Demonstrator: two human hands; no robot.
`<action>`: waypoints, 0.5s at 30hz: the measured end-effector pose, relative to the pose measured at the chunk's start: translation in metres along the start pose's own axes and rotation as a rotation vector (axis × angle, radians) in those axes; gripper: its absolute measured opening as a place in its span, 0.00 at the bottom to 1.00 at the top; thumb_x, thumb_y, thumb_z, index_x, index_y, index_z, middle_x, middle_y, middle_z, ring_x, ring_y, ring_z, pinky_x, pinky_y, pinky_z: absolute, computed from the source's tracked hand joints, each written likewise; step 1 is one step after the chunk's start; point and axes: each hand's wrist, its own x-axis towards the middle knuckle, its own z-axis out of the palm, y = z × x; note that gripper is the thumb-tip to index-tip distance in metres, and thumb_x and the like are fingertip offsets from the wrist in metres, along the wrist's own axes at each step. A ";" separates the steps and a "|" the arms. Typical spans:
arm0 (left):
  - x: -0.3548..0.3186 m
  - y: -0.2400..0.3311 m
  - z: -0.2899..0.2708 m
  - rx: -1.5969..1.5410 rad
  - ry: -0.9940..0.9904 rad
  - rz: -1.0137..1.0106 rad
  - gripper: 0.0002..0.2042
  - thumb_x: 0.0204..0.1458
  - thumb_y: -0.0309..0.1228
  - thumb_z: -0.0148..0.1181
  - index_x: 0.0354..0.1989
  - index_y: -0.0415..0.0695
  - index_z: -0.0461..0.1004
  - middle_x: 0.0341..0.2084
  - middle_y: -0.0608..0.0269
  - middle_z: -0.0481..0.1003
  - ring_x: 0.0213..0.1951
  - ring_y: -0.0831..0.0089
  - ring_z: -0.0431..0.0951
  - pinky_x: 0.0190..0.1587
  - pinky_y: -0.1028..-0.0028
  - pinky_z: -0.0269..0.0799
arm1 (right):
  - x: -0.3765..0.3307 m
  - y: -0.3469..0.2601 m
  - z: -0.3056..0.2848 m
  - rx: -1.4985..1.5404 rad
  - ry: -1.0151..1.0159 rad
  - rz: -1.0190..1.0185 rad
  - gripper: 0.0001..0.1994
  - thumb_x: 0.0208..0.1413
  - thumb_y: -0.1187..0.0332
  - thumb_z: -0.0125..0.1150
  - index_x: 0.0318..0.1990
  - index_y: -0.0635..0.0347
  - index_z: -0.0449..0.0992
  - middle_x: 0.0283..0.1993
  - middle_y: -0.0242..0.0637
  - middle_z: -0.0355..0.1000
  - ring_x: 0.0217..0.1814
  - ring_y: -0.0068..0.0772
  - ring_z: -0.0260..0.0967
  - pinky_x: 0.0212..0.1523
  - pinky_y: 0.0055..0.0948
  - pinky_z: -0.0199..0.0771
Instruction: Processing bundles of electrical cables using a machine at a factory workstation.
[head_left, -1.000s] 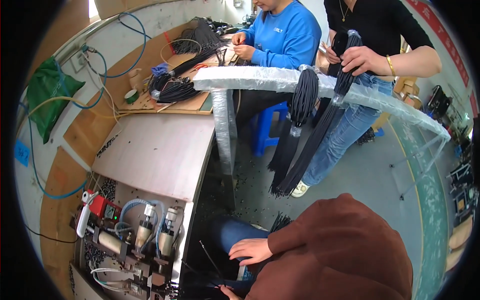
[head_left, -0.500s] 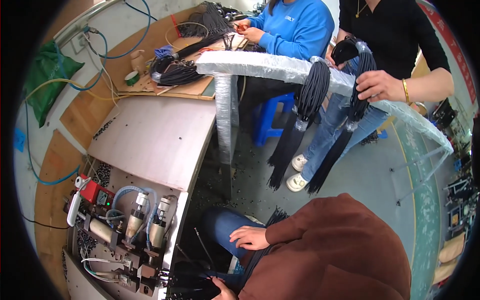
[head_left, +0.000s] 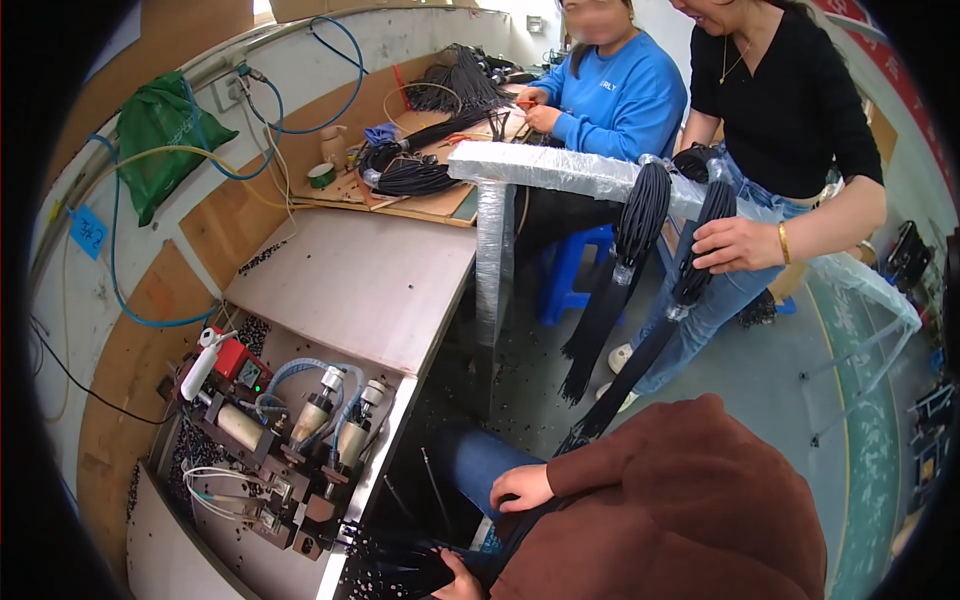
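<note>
At the lower edge, my left hand (head_left: 459, 577) closes around a bundle of thin black cords (head_left: 405, 566). The cords' pale-tipped ends fan out beside the front edge of a bench machine (head_left: 310, 490); part of this hand is cut off by the picture's edge. My right hand (head_left: 522, 487), at the end of a brown sleeve, rests on my jeans with loosely bent fingers and nothing visible in them. More black cords (head_left: 535, 528) lie across my lap beneath that forearm. The machine has air cylinders, hoses and a red box with a green light (head_left: 238, 362).
A standing person's hand (head_left: 735, 243) holds a black cord bundle (head_left: 712, 245) on a plastic-wrapped rack (head_left: 560, 165); another bundle (head_left: 640, 230) hangs alongside. A person in blue (head_left: 620, 95) sits at the far table. Between machine and far table lies a pale panel (head_left: 350, 280).
The whole view has shifted, so the scene sits lower and further right. My right hand's fingers are more bent. The standing person's cord bundle now trails closer to my sleeve.
</note>
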 end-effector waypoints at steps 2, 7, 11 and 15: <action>-0.003 -0.003 -0.003 0.006 -0.005 -0.020 0.17 0.49 0.35 0.57 0.42 0.33 0.70 0.40 0.45 0.72 0.42 0.56 0.72 0.48 0.65 0.66 | -0.007 -0.036 -0.011 0.214 -0.101 0.006 0.10 0.49 0.69 0.53 0.38 0.61 0.73 0.39 0.38 0.71 0.46 0.34 0.67 0.46 0.31 0.65; -0.008 -0.013 -0.004 -0.132 0.046 -0.116 0.20 0.48 0.36 0.58 0.43 0.32 0.69 0.41 0.44 0.71 0.44 0.55 0.71 0.49 0.65 0.65 | -0.011 -0.100 0.004 0.719 -0.413 -0.184 0.12 0.56 0.65 0.50 0.43 0.63 0.72 0.42 0.36 0.71 0.46 0.24 0.66 0.45 0.23 0.64; -0.006 -0.037 -0.003 -0.193 0.040 -0.111 0.18 0.49 0.34 0.56 0.44 0.33 0.68 0.37 0.50 0.71 0.37 0.62 0.70 0.41 0.70 0.65 | 0.001 -0.108 0.026 0.794 -0.504 -0.236 0.12 0.58 0.65 0.49 0.42 0.64 0.72 0.40 0.35 0.71 0.45 0.23 0.66 0.45 0.23 0.64; -0.005 -0.073 -0.001 -0.390 0.067 -0.124 0.09 0.51 0.26 0.53 0.39 0.37 0.68 0.22 0.64 0.70 0.21 0.80 0.67 0.24 0.82 0.63 | 0.010 -0.108 0.045 0.909 -0.643 -0.178 0.14 0.59 0.63 0.46 0.41 0.65 0.72 0.39 0.34 0.71 0.43 0.22 0.65 0.46 0.23 0.64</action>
